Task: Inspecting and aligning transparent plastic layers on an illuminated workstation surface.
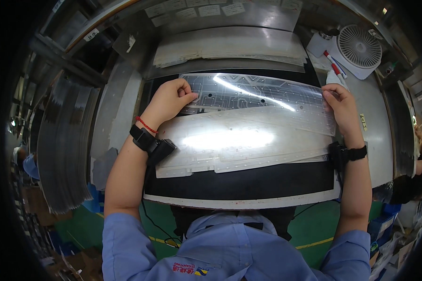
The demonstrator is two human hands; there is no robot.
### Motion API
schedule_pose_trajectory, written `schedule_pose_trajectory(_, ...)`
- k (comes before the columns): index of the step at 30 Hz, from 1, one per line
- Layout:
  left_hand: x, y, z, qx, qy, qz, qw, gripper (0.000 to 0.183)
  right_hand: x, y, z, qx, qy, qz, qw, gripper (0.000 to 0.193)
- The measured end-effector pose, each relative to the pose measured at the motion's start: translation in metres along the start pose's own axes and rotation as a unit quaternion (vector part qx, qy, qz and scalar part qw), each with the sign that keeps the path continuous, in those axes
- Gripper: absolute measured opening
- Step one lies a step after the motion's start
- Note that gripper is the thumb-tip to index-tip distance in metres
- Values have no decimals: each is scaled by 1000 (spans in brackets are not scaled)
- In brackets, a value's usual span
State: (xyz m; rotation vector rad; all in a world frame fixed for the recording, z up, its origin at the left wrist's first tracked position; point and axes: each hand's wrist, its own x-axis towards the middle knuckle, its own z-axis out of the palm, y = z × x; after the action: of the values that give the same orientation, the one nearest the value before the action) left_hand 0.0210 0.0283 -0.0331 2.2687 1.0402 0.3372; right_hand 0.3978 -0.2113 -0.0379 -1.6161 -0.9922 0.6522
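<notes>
A clear flexible circuit sheet (239,90), printed with thin silvery traces and a few dark dots, stretches between my two hands. My left hand (172,99) pinches its left end between thumb and fingers. At the opposite end, my right hand (338,105) grips the edge the same way. Below the held sheet, nearer to me, several pale translucent sheets (229,145) lie overlapping at slight angles, with bright glare across them. They rest on a black mat (239,186). A black device is strapped to each of my wrists, and a red cord circles the left one.
Behind the mat lies a stack of pale sheets (229,44). A white fan (359,47), a bottle (318,44) and red markers (334,63) stand at the back right. Tall stacks of thin sheets (63,140) rise at the left. The white table edge (239,203) runs before me.
</notes>
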Motion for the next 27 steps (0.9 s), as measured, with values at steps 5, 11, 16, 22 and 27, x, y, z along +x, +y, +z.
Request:
schedule_pose_trajectory(5,0,-6,-3,-24,-29,22,999,29,0,1,0,1,-1,2,1000,12)
schedule_pose_trajectory(11,-6,2,-8,18,-41,68,997,39,-1,0,0,-7,6,2,1000,12)
schedule_pose_trajectory(16,-5,-1,-10,-48,-32,42,997,27,0,3,-3,2,-4,-9,1000,12)
schedule_pose_trajectory(22,5,-56,-33,-277,131,-86,948,32,-1,-1,1,33,24,-33,999,12)
schedule_pose_trajectory(27,5,-53,-31,-309,145,-95,935,26,1,2,-1,27,20,-45,998,12)
